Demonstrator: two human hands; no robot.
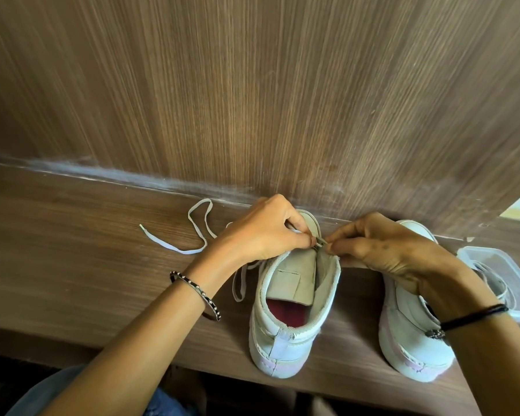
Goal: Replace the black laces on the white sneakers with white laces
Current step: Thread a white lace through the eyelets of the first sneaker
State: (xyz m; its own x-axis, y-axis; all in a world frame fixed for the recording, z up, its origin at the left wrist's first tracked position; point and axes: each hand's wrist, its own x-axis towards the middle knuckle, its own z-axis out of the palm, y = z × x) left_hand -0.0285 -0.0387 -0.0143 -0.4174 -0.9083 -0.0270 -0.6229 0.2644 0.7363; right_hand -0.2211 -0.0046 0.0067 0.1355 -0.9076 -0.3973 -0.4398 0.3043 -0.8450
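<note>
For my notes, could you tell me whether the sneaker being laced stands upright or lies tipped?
Upright: the sneaker rests sole-down on the shelf, its opening facing up with the red insole showing.

A brown wood-grain wall panel (252,85) rises behind a matching wooden shelf (72,265).

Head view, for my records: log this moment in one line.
left hand: pinches lace | right hand: pinches lace | sneaker: being laced
</note>
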